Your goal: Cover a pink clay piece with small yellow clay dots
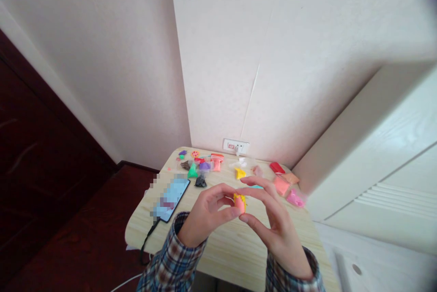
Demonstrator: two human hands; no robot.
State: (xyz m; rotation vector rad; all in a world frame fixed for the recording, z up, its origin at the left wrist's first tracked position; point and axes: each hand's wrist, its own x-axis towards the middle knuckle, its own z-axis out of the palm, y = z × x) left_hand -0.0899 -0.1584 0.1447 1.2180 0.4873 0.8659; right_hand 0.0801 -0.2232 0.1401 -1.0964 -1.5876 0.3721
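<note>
Left hand (207,217): thumb and fingers pinching pink-and-yellow piece (240,205) | Right hand (280,226): index at its top, thumb at its lower edge, grasping | Location: piece held between both hands above pale table (232,253) | Phone (175,200): lying on table's left side

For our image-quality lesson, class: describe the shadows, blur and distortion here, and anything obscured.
Head view: soft shadow on the wall beside the white louvered panel; head view: upper-right corner dark and blurred, slanting wall edges suggesting wide-angle stretch; head view: blocky pixelation over part of the phone; head view: the pink-and-yellow piece fairly clear, fine detail too small to judge.
</note>
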